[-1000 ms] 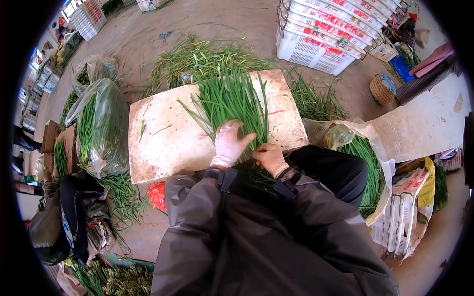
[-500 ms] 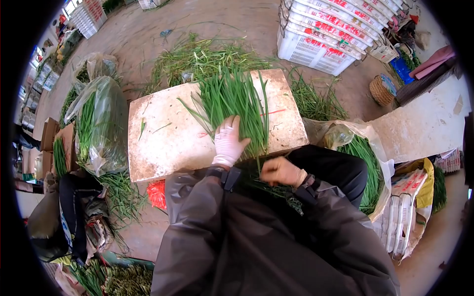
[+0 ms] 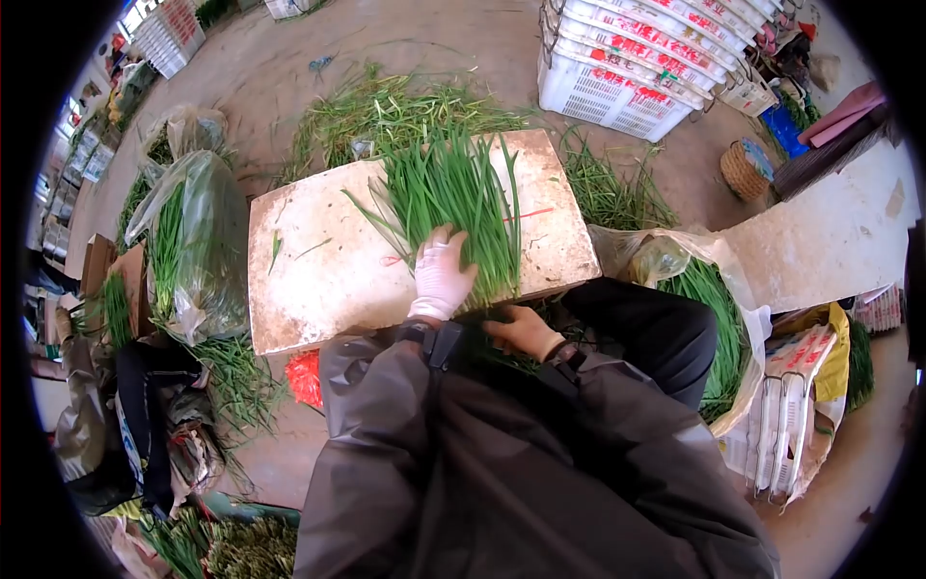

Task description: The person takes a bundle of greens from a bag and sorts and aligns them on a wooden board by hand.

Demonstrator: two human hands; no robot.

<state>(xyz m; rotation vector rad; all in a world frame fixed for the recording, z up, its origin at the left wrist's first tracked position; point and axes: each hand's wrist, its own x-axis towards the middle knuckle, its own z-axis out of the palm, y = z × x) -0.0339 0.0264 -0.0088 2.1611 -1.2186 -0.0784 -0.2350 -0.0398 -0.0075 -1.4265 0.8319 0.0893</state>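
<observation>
A loose bunch of garlic chives (image 3: 458,198) lies on a pale, dirt-stained board (image 3: 318,261), its leaf tips at the far edge and its stem ends toward me. My left hand (image 3: 443,278), in a thin whitish glove, rests on the lower part of the bunch with fingers spread over the stems. Just below the board's near edge is my right hand (image 3: 528,332), close to the stem ends. Its fingers are curled in, and whatever they hold is hidden in shadow. A thin red tie (image 3: 531,213) runs out from under the bunch on the right.
Loose leaf trimmings (image 3: 386,116) litter the floor behind the board. Plastic bags of chives stand on the left (image 3: 207,251) and right (image 3: 709,289). Stacked white crates (image 3: 617,92) rise at the back right, near a wicker basket (image 3: 745,172). Another person's leg (image 3: 145,405) shows at left.
My right hand has moved left, in toward the stem ends under the board edge. My left hand stays on the bunch, almost unmoved. At far left, the other person's arm has shifted.
</observation>
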